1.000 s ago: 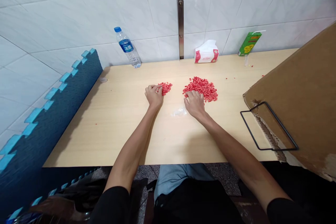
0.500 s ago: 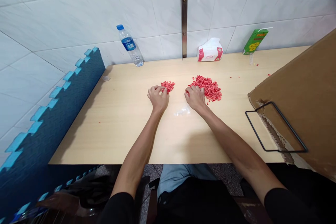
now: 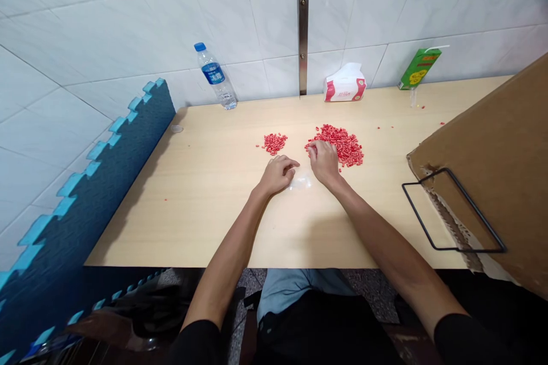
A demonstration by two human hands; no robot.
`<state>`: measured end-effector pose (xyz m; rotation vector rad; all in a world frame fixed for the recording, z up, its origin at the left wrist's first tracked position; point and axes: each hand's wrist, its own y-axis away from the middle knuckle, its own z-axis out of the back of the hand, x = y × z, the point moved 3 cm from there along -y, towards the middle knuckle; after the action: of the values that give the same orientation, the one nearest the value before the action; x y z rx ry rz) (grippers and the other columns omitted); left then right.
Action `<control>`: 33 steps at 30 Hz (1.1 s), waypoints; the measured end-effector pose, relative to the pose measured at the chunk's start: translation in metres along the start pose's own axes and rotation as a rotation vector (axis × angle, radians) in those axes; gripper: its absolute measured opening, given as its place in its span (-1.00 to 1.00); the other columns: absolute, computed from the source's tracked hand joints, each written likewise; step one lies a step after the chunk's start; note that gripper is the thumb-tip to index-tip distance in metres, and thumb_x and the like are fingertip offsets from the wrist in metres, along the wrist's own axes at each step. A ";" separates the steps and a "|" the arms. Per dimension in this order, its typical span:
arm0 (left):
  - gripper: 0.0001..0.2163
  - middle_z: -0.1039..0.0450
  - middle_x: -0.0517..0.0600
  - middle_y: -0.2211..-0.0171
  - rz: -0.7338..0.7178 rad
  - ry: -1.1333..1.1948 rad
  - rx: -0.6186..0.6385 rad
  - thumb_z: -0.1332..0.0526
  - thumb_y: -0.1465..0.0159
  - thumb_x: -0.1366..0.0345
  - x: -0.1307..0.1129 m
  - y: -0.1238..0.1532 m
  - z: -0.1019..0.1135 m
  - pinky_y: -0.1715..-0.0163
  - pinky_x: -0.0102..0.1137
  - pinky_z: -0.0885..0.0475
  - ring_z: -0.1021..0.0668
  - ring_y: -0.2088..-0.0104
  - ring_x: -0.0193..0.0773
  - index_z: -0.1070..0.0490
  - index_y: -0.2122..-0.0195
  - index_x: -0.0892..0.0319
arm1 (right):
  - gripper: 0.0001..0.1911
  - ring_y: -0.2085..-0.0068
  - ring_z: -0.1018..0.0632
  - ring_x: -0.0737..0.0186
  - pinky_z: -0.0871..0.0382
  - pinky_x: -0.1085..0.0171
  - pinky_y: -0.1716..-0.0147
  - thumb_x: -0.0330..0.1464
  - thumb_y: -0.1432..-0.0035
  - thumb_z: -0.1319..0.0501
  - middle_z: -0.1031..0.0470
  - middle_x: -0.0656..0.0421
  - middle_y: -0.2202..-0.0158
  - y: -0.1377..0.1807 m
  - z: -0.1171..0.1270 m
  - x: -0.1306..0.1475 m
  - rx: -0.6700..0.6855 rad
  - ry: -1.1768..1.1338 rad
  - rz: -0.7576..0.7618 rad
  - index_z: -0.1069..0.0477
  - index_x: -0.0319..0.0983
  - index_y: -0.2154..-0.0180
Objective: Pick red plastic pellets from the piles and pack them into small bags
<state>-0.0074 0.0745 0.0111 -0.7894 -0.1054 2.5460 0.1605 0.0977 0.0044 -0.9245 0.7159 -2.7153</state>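
Observation:
My left hand [image 3: 279,174] is low over the table, index finger stretched out to the right and thumb apart from it, with nothing visible in it. Just beside its fingertips lies a clear plastic bag or film [image 3: 301,183]. Behind it is a small heap of short red pieces [image 3: 274,143]. My right hand [image 3: 324,162] rests against the near left side of a larger heap of the same red pieces [image 3: 345,145]. Its fingers are curled together, and whatever they may hold is hidden.
Along the tiled wall stand a water bottle [image 3: 216,76], a tissue pack [image 3: 345,84] and a green drink carton [image 3: 419,68]. A cardboard box [image 3: 492,165] with a black wire frame [image 3: 475,211] bounds the right side. A blue foam mat [image 3: 128,148] borders the left. Stray red bits dot the table [image 3: 205,217].
My left hand has left the small heap and moved right and nearer to me, beside the clear plastic. My right hand has shifted slightly right, still at the large heap.

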 end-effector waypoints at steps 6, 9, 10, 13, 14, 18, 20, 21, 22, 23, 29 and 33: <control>-0.75 -0.44 -0.03 0.33 0.124 0.057 -0.080 -0.12 -0.25 0.20 0.002 -0.003 -0.001 0.23 -0.35 -0.36 -0.48 0.29 -0.25 -0.47 0.10 0.11 | -0.86 0.26 -0.45 0.09 -0.23 0.17 0.23 -0.33 -0.26 -0.03 -0.49 0.12 0.34 0.000 -0.002 -0.010 -0.104 -0.139 -0.106 -0.33 -0.19 0.27; -0.73 -0.45 -0.09 0.38 0.273 0.086 -0.100 -0.18 -0.21 0.15 0.006 -0.008 -0.004 0.33 -0.39 -0.33 -0.49 0.36 -0.28 -0.41 0.09 0.09 | -0.86 0.30 -0.44 0.12 -0.24 0.20 0.27 -0.30 -0.25 -0.03 -0.47 0.14 0.39 0.000 -0.002 -0.015 -0.126 -0.188 -0.152 -0.32 -0.19 0.28; -0.72 -0.45 -0.11 0.39 0.305 0.082 -0.090 -0.21 -0.19 0.14 0.007 -0.010 -0.005 0.36 -0.40 -0.31 -0.49 0.37 -0.29 -0.39 0.10 0.07 | -0.85 0.31 -0.44 0.13 -0.24 0.21 0.29 -0.30 -0.25 -0.03 -0.47 0.15 0.39 0.000 -0.003 -0.016 -0.127 -0.197 -0.169 -0.32 -0.18 0.29; -0.65 -0.46 -0.13 0.41 0.379 0.061 -0.059 -0.29 -0.11 0.09 0.007 -0.015 -0.006 0.42 -0.40 -0.27 -0.50 0.39 -0.27 -0.35 0.11 0.05 | -0.84 0.32 -0.44 0.15 -0.24 0.23 0.31 -0.28 -0.25 -0.02 -0.47 0.16 0.39 0.000 -0.002 -0.017 -0.118 -0.208 -0.213 -0.31 -0.18 0.29; -0.64 -0.46 -0.13 0.42 0.398 0.049 -0.050 -0.31 -0.09 0.08 0.006 -0.017 -0.006 0.43 -0.39 -0.26 -0.50 0.39 -0.26 -0.34 0.12 0.05 | -0.84 0.32 -0.44 0.15 -0.24 0.23 0.32 -0.28 -0.25 -0.02 -0.46 0.16 0.39 0.000 -0.002 -0.017 -0.113 -0.208 -0.221 -0.31 -0.18 0.29; -0.64 -0.46 -0.11 0.42 0.428 -0.024 0.004 -0.34 -0.07 0.09 0.001 -0.023 -0.003 0.43 -0.37 -0.25 -0.51 0.38 -0.22 -0.32 0.15 0.05 | -0.83 0.32 -0.44 0.14 -0.23 0.24 0.33 -0.28 -0.25 0.00 -0.45 0.16 0.40 0.000 -0.001 -0.017 -0.099 -0.207 -0.247 -0.31 -0.18 0.29; -0.66 -0.47 -0.10 0.40 0.425 -0.045 0.028 -0.34 -0.08 0.10 -0.002 -0.024 0.000 0.40 -0.37 -0.26 -0.51 0.35 -0.20 -0.31 0.18 0.04 | -0.83 0.32 -0.44 0.14 -0.23 0.24 0.34 -0.28 -0.25 0.00 -0.45 0.16 0.41 0.000 0.000 -0.017 -0.101 -0.206 -0.258 -0.31 -0.18 0.29; -0.67 -0.47 -0.09 0.38 0.425 -0.053 0.033 -0.34 -0.08 0.10 -0.003 -0.025 0.001 0.39 -0.36 -0.26 -0.51 0.33 -0.19 -0.31 0.20 0.04 | -0.83 0.32 -0.44 0.14 -0.23 0.23 0.35 -0.28 -0.25 0.00 -0.45 0.16 0.41 0.001 0.000 -0.017 -0.101 -0.205 -0.261 -0.31 -0.18 0.28; -0.68 -0.48 -0.09 0.37 0.422 -0.059 0.034 -0.34 -0.08 0.11 -0.004 -0.025 0.001 0.37 -0.36 -0.27 -0.51 0.31 -0.18 -0.31 0.21 0.04 | -0.83 0.32 -0.44 0.14 -0.24 0.23 0.34 -0.28 -0.25 0.00 -0.45 0.15 0.40 0.001 0.000 -0.017 -0.102 -0.204 -0.264 -0.31 -0.18 0.27; -0.69 -0.48 -0.08 0.36 0.418 -0.064 0.032 -0.34 -0.08 0.11 -0.005 -0.025 0.002 0.36 -0.36 -0.28 -0.51 0.29 -0.17 -0.31 0.22 0.05 | -0.83 0.32 -0.44 0.13 -0.24 0.23 0.34 -0.27 -0.25 0.00 -0.46 0.15 0.40 0.002 0.001 -0.017 -0.103 -0.200 -0.266 -0.31 -0.19 0.27; -0.72 -0.47 -0.07 0.32 0.411 -0.061 -0.042 -0.33 -0.08 0.09 -0.001 -0.019 -0.001 0.31 -0.36 -0.31 -0.50 0.28 -0.20 -0.36 0.24 0.04 | -0.82 0.28 -0.45 0.13 -0.27 0.22 0.26 -0.28 -0.26 0.01 -0.47 0.12 0.34 0.003 0.003 -0.014 -0.110 -0.186 -0.265 -0.30 -0.19 0.26; -0.80 -0.51 -0.08 0.27 0.346 0.140 -0.059 -0.15 -0.23 0.10 0.010 -0.014 -0.004 0.25 -0.38 -0.35 -0.52 0.26 -0.26 -0.45 0.25 0.07 | -0.82 0.27 -0.46 0.14 -0.29 0.22 0.26 -0.28 -0.26 0.02 -0.47 0.11 0.33 0.004 0.004 -0.015 -0.130 -0.208 -0.262 -0.30 -0.19 0.26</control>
<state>-0.0067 0.0912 0.0055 -1.0875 0.0023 2.8076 0.1749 0.0974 -0.0022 -1.3978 0.7855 -2.7556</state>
